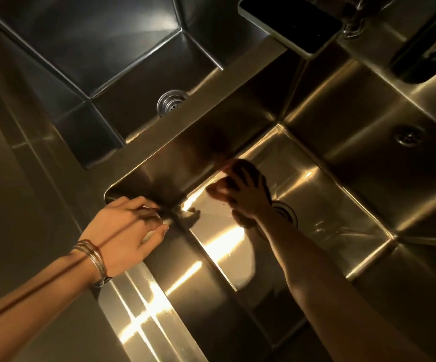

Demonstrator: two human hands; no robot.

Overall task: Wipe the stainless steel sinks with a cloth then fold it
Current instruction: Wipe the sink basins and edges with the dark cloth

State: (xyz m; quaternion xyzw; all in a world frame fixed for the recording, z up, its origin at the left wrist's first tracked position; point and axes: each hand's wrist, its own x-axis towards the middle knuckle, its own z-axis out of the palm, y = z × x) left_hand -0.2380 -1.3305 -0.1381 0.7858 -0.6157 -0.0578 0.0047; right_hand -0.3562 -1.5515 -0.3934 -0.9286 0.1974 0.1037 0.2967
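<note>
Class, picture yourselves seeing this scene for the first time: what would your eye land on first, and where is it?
First, two bare arms reaching in from below: the left hand, metal bangles at its wrist, rests on the near sink's rim, while the right hand presses a dark cloth against its inner wall. Next, bright light streaks on the steel at the bottom, and a dark-screened phone at the top.

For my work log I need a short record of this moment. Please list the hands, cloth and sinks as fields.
left hand: rests on the near sink's corner rim, bangles on the wrist
right hand: inside the near sink, on the cloth; grip blurred
cloth: dark, low against the far wall
near sink: being wiped
far sink: untouched, drain visible
</note>
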